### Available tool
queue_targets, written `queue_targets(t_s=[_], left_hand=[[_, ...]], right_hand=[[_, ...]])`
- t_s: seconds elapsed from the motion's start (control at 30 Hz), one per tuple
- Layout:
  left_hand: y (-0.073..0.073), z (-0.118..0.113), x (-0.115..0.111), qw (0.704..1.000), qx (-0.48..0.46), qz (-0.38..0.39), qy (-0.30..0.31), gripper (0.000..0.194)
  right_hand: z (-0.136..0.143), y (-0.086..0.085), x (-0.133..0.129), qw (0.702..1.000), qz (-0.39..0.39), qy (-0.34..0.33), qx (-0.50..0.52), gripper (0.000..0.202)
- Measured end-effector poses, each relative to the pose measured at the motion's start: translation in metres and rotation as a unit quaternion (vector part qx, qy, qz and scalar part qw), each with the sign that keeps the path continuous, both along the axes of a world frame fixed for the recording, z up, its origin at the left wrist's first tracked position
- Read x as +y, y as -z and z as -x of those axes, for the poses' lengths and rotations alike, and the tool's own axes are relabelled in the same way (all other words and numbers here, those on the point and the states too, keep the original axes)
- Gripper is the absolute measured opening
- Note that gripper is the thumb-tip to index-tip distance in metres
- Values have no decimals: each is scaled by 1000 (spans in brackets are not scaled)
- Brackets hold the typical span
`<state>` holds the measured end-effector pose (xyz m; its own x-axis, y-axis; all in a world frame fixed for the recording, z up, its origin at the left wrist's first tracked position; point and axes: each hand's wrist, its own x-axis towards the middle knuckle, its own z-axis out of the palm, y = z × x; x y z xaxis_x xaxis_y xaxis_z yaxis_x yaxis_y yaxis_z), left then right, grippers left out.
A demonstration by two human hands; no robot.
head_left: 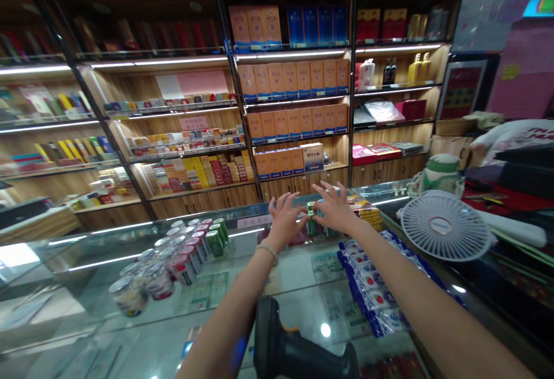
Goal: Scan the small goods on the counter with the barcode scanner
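Both arms reach out over a glass counter (pixel 298 304). My left hand (pixel 285 219) has its fingers spread, with a band round the wrist and nothing in its grasp. Beside it, my right hand (pixel 334 209) is open too, its fingertips close to a green can (pixel 310 218) that stands at the counter's far side. Whether the fingers touch the can is unclear. More cans stand in rows to the left, among them green ones (pixel 215 241), red-and-white ones (pixel 183 269) and larger pale ones (pixel 128 295).
A black handheld scanner (pixel 298 350) stands close in front, between the forearms. Blue-edged snack packets (pixel 375 286) lie under the right forearm. To the right are a white fan (pixel 444 226) and a green-and-white jug (pixel 440 174). Stocked shelves (pixel 298 99) line the back.
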<state>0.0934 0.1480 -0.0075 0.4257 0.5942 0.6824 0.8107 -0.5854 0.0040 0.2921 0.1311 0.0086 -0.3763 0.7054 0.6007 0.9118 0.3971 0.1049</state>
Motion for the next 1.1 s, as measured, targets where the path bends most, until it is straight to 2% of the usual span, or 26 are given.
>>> queue_targets(t_s=[0.33,0.7,1.1], left_hand=[[-1,4,-4,1000,17,6,0,35],[8,-2,0,999,39,-11,8,32],[6,-9,18,998,51,-16,19,33]], right_hand=[[-1,-3,0,1000,2,5,20,22],[1,-5,-3,1000,12,-1,8,17],[-5,1,4,1000,3,9,26,24]])
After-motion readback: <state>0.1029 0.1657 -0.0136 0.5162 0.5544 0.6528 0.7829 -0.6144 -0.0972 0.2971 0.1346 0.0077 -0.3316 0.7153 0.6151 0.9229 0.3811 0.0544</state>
